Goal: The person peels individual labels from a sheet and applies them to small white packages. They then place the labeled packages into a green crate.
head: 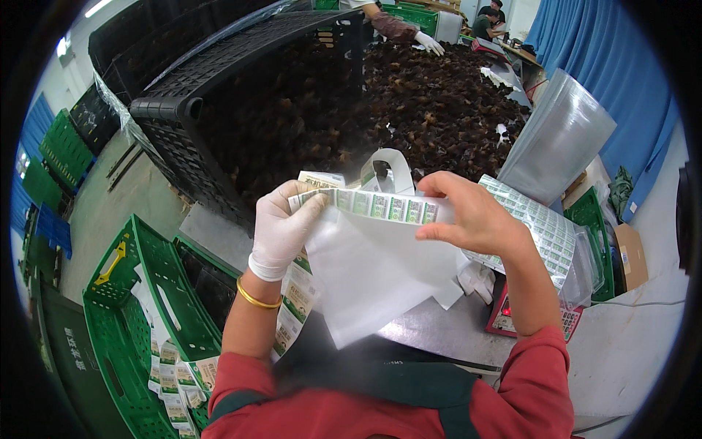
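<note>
A strip of small green-and-white labels with printed codes stretches between my two hands. My left hand, in a white glove, pinches its left end. The bare right hand is around its right end, with the thumb and forefinger tips apart. Below the strip hangs a sheet of white paper. A curled white paper strip stands behind. Under my left forearm hangs a band of larger printed labels. A sheet of many small labels lies beyond my right wrist.
Dark dried fungus is heaped behind, partly inside a tipped black plastic crate. Green crates with printed packets stand left. A red digital scale sits on the metal table. A gloved co-worker's hand touches the heap.
</note>
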The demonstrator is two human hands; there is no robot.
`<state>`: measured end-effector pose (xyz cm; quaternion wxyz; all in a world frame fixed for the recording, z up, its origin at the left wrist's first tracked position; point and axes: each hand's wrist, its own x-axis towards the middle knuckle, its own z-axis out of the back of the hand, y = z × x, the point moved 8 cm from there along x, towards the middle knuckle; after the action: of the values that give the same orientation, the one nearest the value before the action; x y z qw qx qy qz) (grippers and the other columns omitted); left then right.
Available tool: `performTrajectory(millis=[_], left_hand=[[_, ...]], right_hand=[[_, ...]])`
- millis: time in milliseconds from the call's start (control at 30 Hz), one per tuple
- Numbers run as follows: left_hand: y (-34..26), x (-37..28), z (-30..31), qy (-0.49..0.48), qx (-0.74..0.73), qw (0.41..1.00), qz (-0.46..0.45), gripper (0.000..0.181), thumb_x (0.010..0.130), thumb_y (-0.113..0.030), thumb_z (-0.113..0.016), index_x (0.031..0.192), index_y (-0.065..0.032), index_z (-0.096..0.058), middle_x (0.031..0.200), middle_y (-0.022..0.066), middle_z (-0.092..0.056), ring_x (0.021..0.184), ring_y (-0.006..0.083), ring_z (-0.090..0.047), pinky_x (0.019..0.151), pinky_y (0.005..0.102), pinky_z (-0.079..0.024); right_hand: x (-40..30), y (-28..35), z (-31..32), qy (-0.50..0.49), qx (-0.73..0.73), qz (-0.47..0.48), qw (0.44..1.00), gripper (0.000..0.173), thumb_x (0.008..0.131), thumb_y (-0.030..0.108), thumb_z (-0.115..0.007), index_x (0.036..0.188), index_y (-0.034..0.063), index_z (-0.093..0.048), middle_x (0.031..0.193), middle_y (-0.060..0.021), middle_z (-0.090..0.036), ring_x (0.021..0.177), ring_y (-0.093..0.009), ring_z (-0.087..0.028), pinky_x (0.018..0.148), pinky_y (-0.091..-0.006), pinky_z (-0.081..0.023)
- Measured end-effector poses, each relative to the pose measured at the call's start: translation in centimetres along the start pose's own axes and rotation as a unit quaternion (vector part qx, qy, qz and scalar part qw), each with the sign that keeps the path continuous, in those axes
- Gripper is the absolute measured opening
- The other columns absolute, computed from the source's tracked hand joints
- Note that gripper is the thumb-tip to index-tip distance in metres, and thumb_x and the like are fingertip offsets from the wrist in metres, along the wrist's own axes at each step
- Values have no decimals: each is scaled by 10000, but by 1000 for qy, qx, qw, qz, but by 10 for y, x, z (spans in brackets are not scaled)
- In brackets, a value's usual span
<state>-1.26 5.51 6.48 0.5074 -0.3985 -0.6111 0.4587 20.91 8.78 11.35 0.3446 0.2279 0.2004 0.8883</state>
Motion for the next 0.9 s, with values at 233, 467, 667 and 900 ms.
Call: performTrajectory(millis=[233,467,667,900], left_hand=[[-8,-9,9,-30,-58,995,-69,119,809,17,-603,927,25,-611,893,49,-645,782,69,-562,710,205,-463],[-34,-27,7,13,-1,976,-216,132,786,-72,-700,852,23,-637,863,54,-655,753,73,-561,691,208,-457],[-23,-18,2,40,-32,992,-111,106,806,-37,-661,886,26,-630,858,36,-647,753,57,-548,685,201,-457],[-24,-23,-2,52,-43,993,-97,90,812,-7,-635,892,31,-624,874,40,-641,760,53,-546,690,194,-455]], right_hand=[[-3,-4,11,-51,46,-7,998,146,817,127,-610,761,-3,-575,607,-122,-547,530,-233,-516,531,-311,-429],[-13,-21,9,49,167,-65,983,212,892,186,-556,823,-6,-612,617,-34,-544,581,-93,-456,564,-259,-409],[-5,8,27,-19,69,35,997,280,872,224,-575,1026,-10,-581,838,-82,-575,748,-164,-540,662,-275,-445],[15,81,-5,-68,-159,177,969,297,813,290,-618,927,23,-558,837,-108,-537,754,-259,-568,587,-348,-475]])
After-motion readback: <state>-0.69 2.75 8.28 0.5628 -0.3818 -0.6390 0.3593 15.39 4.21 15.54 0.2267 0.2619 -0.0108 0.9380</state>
